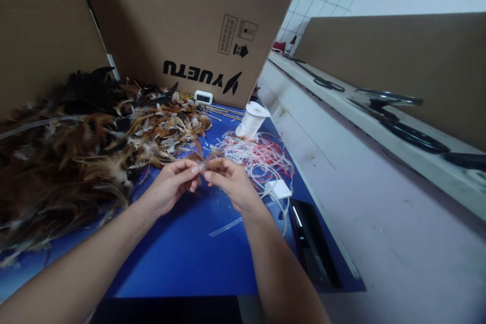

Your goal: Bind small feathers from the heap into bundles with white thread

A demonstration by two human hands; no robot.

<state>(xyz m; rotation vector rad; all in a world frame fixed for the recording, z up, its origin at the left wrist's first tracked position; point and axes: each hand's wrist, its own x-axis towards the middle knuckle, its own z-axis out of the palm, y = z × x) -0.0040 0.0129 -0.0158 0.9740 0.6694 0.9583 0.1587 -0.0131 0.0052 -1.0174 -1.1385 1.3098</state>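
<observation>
Over the middle of the blue table [182, 258], my left hand [176, 182] and my right hand [230, 179] meet fingertip to fingertip. Both are closed in a pinch on a small brown feather [198, 149], whose tip sticks up between them. Its lower end is pale and mostly covered by my fingers. A large heap of brown, black and cream feathers [94, 147] lies to the left of my left hand. Just beyond my right hand spreads a tangle of white and red strips [266, 154], with a white spool [252, 120] standing at its back.
A cardboard box [144, 20] stands behind the feathers, with a small white digital display [203, 97] before it. To the right are a white charger [279, 189] with a cable and a black phone-like object [315, 243]. A wall ledge [341, 93] holds black-handled tools.
</observation>
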